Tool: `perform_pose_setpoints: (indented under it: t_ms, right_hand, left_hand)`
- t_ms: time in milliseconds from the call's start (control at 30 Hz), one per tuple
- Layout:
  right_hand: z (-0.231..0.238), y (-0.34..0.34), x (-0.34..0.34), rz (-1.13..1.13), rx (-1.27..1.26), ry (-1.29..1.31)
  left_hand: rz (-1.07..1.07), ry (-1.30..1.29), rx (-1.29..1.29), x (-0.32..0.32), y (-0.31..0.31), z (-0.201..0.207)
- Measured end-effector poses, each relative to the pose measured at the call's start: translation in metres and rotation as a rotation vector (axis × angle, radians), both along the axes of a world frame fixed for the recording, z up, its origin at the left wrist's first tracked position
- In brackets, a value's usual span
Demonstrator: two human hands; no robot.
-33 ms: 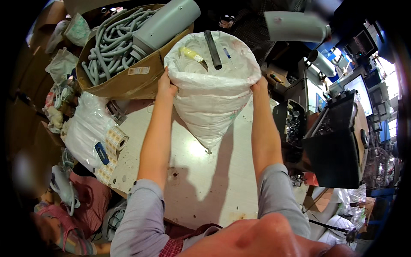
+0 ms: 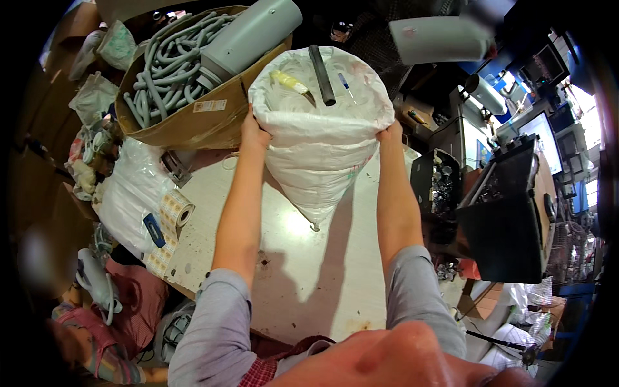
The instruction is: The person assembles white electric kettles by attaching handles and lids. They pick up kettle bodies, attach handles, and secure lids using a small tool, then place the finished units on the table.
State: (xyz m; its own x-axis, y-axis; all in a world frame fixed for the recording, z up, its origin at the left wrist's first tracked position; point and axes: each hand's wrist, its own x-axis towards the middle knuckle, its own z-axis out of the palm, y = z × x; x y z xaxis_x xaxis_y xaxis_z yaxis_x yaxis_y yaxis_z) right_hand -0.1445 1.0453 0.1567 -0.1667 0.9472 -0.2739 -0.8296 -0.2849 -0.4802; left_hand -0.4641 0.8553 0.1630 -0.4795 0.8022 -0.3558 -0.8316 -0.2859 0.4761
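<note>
A white woven sack [image 2: 319, 151] stands on the table in front of me, its mouth wide and its rim rolled outward. My left hand [image 2: 256, 132] grips the left side of the rim and my right hand [image 2: 389, 131] grips the right side. Both thumbs show; most fingers are hidden behind the sack. Inside lies a mass of translucent whitish pieces [image 2: 351, 106]. On top of it rest a black tube [image 2: 322, 76], a tool with a yellow handle and a dark curved tip [image 2: 293, 84], and a thin screwdriver-like tool with a blue handle [image 2: 346, 86].
At the back left, a cardboard box [image 2: 187, 126] holds grey hoses [image 2: 171, 71] and a grey cylinder [image 2: 251, 42]. A label roll [image 2: 182, 215], a blue cutter [image 2: 153, 230] and plastic bags [image 2: 132, 193] lie left. To the right are black bins [image 2: 503, 235]. Someone sits lower left.
My left hand and forearm have shifted slightly to the right along with the sack's rim. The pale shade at the upper right appears slightly further left.
</note>
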Motion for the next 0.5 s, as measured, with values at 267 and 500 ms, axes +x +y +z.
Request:
perform_pose_setpoints:
  t_ms: [267, 500]
  right_hand:
    - [0.086, -0.115, -0.018, -0.626, 1.151, -1.720]
    - [0.107, -0.205, -0.007, -0.122, 1.616, -2.038]
  left_hand:
    - [0.380, 0.917, -0.292, 0.029, -0.068, 0.014]
    - [0.148, 1.685, -0.326, 0.135, -0.181, -0.013]
